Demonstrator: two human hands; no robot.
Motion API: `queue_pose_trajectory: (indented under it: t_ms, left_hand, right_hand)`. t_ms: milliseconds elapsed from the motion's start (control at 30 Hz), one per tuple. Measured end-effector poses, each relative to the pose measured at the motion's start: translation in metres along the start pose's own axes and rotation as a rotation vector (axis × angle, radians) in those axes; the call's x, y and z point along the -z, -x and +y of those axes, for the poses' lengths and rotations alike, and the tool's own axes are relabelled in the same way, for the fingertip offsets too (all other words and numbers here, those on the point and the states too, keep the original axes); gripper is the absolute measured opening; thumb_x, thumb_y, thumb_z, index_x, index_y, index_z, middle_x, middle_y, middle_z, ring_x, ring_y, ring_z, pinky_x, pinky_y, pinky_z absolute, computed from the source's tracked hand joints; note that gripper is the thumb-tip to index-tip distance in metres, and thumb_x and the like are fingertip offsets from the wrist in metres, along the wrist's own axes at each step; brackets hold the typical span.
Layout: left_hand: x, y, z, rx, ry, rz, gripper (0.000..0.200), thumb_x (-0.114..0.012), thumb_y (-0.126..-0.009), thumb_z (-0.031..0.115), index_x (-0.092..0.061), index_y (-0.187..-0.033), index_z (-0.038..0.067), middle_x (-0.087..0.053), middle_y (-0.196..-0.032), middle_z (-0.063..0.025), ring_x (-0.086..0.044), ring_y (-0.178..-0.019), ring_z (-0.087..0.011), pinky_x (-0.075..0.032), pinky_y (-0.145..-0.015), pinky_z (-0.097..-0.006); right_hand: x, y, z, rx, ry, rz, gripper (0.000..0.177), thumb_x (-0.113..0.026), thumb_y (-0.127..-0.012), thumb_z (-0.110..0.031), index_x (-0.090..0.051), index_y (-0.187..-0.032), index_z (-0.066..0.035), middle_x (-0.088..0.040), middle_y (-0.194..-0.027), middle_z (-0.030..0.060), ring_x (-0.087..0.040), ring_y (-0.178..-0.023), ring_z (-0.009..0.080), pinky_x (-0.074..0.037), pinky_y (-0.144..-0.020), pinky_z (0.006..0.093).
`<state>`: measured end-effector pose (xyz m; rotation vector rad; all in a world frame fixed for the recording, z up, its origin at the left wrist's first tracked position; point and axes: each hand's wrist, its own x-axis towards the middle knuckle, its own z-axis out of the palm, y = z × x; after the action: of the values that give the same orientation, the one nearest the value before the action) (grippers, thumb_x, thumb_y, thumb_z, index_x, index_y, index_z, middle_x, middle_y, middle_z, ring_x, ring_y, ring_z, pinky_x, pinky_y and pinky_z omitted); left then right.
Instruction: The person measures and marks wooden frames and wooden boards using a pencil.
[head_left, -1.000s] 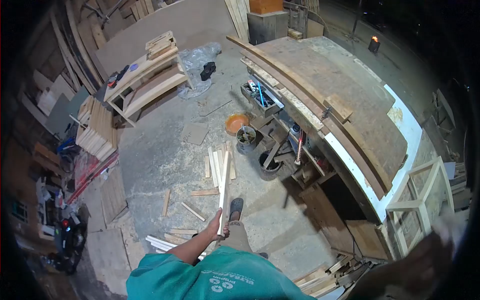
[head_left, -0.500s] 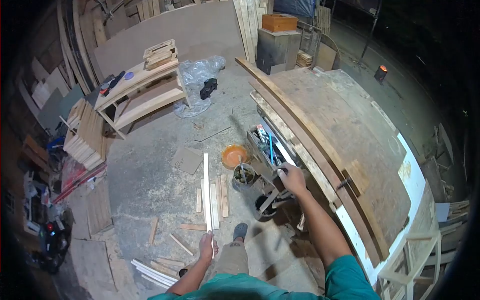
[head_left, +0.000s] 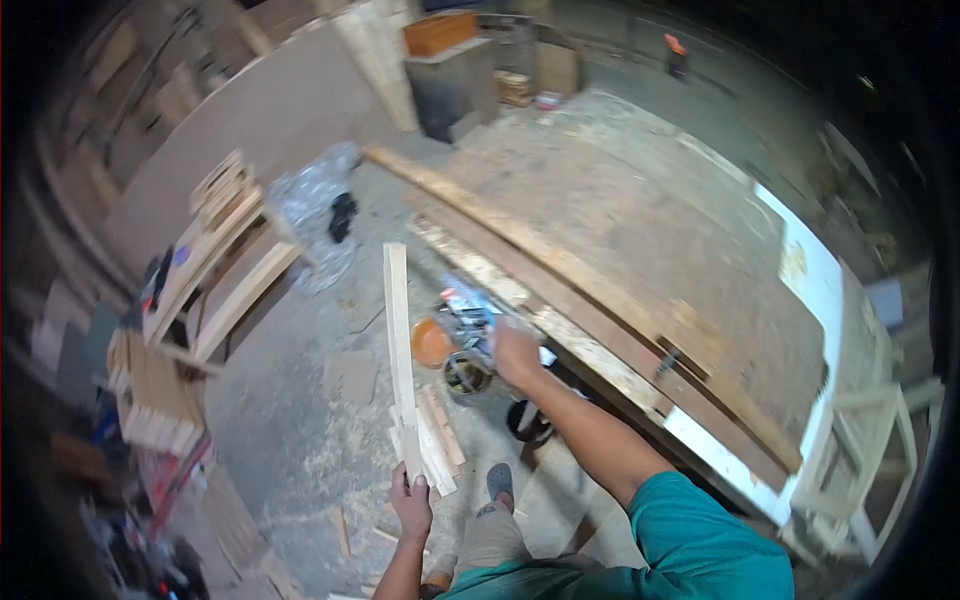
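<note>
My left hand (head_left: pixel 411 502) is closed around the lower end of a long, pale wooden strip (head_left: pixel 398 340), which points away from me over the floor. My right hand (head_left: pixel 516 352) reaches out to a tray of tools (head_left: pixel 464 322) beside the workbench (head_left: pixel 620 230). Motion blurs its fingers, so whether they grip anything does not show. Just left of the tools sit an orange bowl (head_left: pixel 432 342) and a bucket (head_left: pixel 466 373) with murky contents. Several short wood pieces (head_left: pixel 436 432) lie on the floor beneath the strip.
A long board (head_left: pixel 560 272) runs along the bench, with a clamp (head_left: pixel 667 362) near its closer end. To the left stand a low wooden bench (head_left: pixel 245 300) and a stack of slats (head_left: pixel 155 395). A wooden frame (head_left: pixel 870 470) is at right.
The view has swung to the right. My right hand has moved farther into the tool tray, and the strip in my left hand is raised closer to me.
</note>
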<state>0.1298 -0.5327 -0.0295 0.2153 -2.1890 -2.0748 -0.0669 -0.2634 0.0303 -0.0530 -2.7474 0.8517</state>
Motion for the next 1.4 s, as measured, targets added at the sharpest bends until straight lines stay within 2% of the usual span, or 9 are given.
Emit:
queue_pose_trajectory:
  t_ms: [233, 333, 433, 533, 633, 833, 1167, 1300, 1400]
  left_hand:
    - [-0.115, 0.07, 0.078, -0.415, -0.141, -0.524, 0.053, -0.07, -0.08, 0.04, -0.058, -0.107, -0.004, -0.057, -0.081, -0.0087, -0.054, -0.074, -0.0163, -0.045, -0.069, -0.0304]
    - [-0.163, 0.137, 0.095, -0.404, -0.223, -0.916, 0.046, -0.075, -0.076, 0.034, -0.06, -0.099, -0.003, -0.056, -0.078, -0.0094, -0.053, -0.07, -0.0156, -0.044, -0.062, -0.0299]
    - [-0.208, 0.223, 0.104, -0.554, -0.423, -1.263, 0.042, -0.075, -0.075, 0.032, -0.062, -0.097, -0.001, -0.057, -0.076, -0.0118, -0.056, -0.064, -0.0225, -0.046, -0.059, -0.0325]
    - [-0.257, 0.304, 0.107, -0.716, -0.481, -1.549, 0.046, -0.072, -0.079, 0.04, -0.061, -0.106, 0.004, -0.06, -0.078, -0.013, -0.06, -0.066, -0.0302, -0.048, -0.06, -0.0368]
    - [-0.309, 0.372, 0.108, -0.946, -0.559, -1.722, 0.051, -0.067, -0.081, 0.047, -0.059, -0.113, 0.009, -0.061, -0.082, -0.014, -0.062, -0.07, -0.0338, -0.049, -0.061, -0.0403]
    - [-0.401, 0.473, 0.12, -1.203, -0.575, -1.965, 0.052, -0.06, -0.084, 0.051, -0.055, -0.12, 0.013, -0.059, -0.101, -0.0161, -0.062, -0.082, -0.0383, -0.05, -0.066, -0.0461]
    - [-0.557, 0.563, 0.137, -1.406, -0.378, -1.933, 0.051, -0.065, -0.083, 0.041, -0.056, -0.119, 0.007, -0.056, -0.105, -0.0154, -0.053, -0.101, -0.0326, -0.044, -0.085, -0.0446]
    - [-0.59, 0.58, 0.156, -0.908, -0.619, -2.137, 0.054, -0.06, -0.088, 0.038, -0.047, -0.131, 0.007, -0.054, -0.123, -0.0175, -0.051, -0.116, -0.0374, -0.045, -0.095, -0.0467]
    - [-0.593, 0.58, 0.152, -0.968, -0.477, -2.108, 0.051, -0.055, -0.092, 0.033, -0.043, -0.137, 0.012, -0.05, -0.131, -0.0186, -0.053, -0.114, -0.0391, -0.045, -0.096, -0.0448]
  right_hand:
    - [0.156, 0.213, 0.085, 0.185, -0.285, 0.351, 0.019, -0.049, -0.095, -0.021, -0.055, -0.104, -0.006, -0.061, -0.083, 0.0175, -0.063, -0.076, 0.0323, -0.048, -0.069, 0.0393]
    - [0.246, 0.393, 0.126, -0.38, -0.712, 0.304, 0.027, -0.052, -0.093, -0.033, -0.06, -0.1, -0.008, -0.06, -0.079, 0.0078, -0.059, -0.073, 0.0174, -0.046, -0.064, 0.0328]
    - [0.309, 0.576, 0.15, -0.914, -1.393, 0.902, 0.044, -0.045, -0.091, -0.058, -0.061, -0.086, -0.017, -0.054, -0.071, -0.0037, -0.041, -0.047, 0.0072, -0.028, -0.038, 0.0241]
    - [0.338, 0.736, 0.15, -0.845, -1.368, 1.588, 0.061, -0.036, -0.087, -0.073, -0.051, -0.099, -0.015, -0.051, -0.074, 0.0004, -0.032, -0.04, 0.0091, -0.025, -0.037, 0.0231]
    - [0.366, 0.824, 0.118, -0.651, -1.325, 1.67, 0.062, -0.037, -0.091, -0.066, -0.046, -0.123, -0.013, -0.058, -0.108, 0.0098, -0.027, -0.04, 0.0082, -0.021, -0.036, 0.0205]
    - [0.395, 0.898, 0.136, -0.979, -0.833, 2.112, 0.025, -0.049, -0.096, -0.041, -0.052, -0.093, -0.016, -0.051, -0.074, -0.0021, -0.03, -0.041, 0.0058, -0.022, -0.037, 0.021]
    - [0.451, 0.964, 0.235, -0.962, -0.613, 1.914, 0.025, -0.056, -0.093, -0.036, -0.059, -0.103, -0.013, -0.039, -0.06, -0.0046, -0.031, -0.041, 0.0046, -0.024, -0.036, 0.0232]
    - [0.477, 0.977, 0.271, -1.053, -0.623, 2.009, 0.029, -0.057, -0.092, -0.04, -0.058, -0.1, -0.012, -0.041, -0.065, -0.0054, -0.032, -0.043, 0.0046, -0.024, -0.037, 0.0218]
    - [0.494, 1.023, 0.311, -1.087, -0.529, 2.096, 0.031, -0.056, -0.092, -0.042, -0.058, -0.1, -0.011, -0.043, -0.067, -0.0042, -0.036, -0.049, 0.0073, -0.029, -0.042, 0.0235]
